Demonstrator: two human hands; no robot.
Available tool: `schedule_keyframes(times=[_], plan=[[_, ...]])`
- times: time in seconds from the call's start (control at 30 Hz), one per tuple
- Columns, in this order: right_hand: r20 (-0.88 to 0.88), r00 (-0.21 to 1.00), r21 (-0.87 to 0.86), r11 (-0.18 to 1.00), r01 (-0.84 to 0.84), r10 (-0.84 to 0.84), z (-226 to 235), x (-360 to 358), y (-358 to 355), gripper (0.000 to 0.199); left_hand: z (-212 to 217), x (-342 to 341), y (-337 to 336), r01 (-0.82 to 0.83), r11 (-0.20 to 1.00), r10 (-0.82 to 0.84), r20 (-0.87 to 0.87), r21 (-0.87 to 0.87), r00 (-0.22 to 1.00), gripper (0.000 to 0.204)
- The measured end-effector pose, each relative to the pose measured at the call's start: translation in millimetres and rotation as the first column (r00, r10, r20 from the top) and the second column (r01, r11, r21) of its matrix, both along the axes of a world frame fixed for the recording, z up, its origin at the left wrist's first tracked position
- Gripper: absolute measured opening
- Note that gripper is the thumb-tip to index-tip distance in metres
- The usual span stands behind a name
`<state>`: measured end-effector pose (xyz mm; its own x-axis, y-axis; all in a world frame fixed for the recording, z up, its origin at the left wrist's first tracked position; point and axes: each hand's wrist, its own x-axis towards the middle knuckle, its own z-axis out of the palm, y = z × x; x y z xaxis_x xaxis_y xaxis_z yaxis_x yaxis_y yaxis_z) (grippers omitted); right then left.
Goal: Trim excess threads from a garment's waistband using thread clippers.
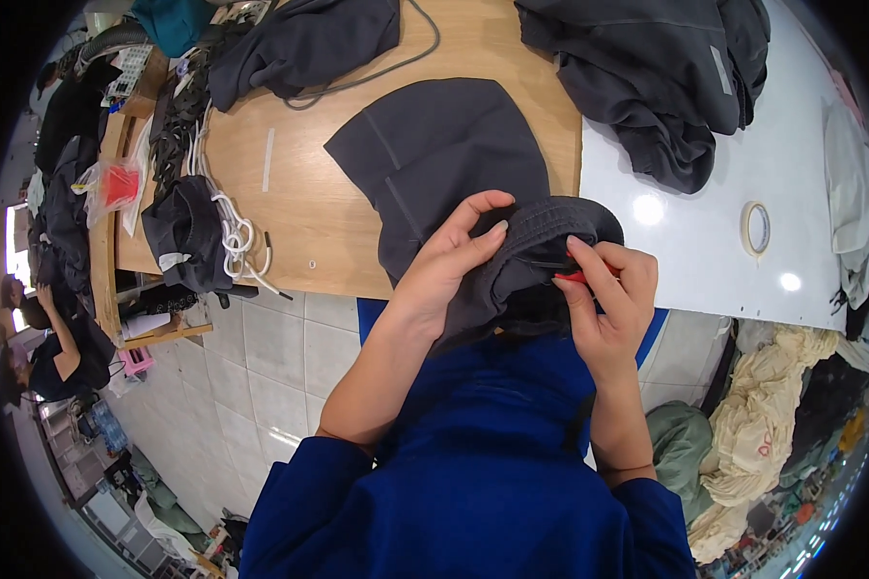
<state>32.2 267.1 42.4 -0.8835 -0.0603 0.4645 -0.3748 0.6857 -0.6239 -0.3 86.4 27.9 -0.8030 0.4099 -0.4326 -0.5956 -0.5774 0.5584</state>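
A dark grey garment (449, 145) lies over the front edge of the wooden table, its gathered elastic waistband (550, 220) raised close to my body. My left hand (449, 253) grips the waistband at its left side, with thumb and index finger at the fabric's edge. On the right side of the opening, my right hand (608, 299) is closed around a small red-handled tool (572, 277). Its thin dark tip points into the waistband opening; the exact kind is too small to tell. The right index fingertip touches the band.
Other dark grey garments lie at the back left (304, 48) and on the white table (647, 77). A tape roll (755, 230) sits on the right. White cords (237, 232) hang by a dark cloth bundle (182, 232). Cream fabric (758, 415) is heaped lower right. Another person (63, 347) works far left.
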Motion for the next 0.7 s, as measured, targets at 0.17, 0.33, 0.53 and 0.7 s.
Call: schedule_keyframes(times=[0.17, 0.33, 0.53, 0.7], plan=[[-0.091, 0.996, 0.092, 0.996, 0.021, -0.012, -2.0, -0.5, -3.1, 0.038, 0.0, 2.2, 1.6, 0.003, 0.999, -0.005, 0.042, 0.042, 0.999, 0.03], [-0.087, 0.996, 0.093, 0.996, -0.002, 0.01, 1.9, -0.9, -2.6, 0.039, 1.7, 3.9, 2.4, 0.018, 0.999, -0.019, 0.049, 0.038, 0.999, 0.031], [-0.059, 0.997, 0.081, 0.996, -0.04, 0.044, 4.0, -1.9, -0.9, 0.039, 4.0, 2.2, 2.3, 0.048, 0.999, -0.049, 0.051, 0.006, 0.998, 0.033], [-0.06, 0.997, 0.082, 0.995, -0.052, 0.056, 4.8, -2.2, -1.6, 0.04, 4.9, 3.5, 4.2, 0.055, 0.998, -0.056, 0.049, 0.015, 0.997, 0.035]])
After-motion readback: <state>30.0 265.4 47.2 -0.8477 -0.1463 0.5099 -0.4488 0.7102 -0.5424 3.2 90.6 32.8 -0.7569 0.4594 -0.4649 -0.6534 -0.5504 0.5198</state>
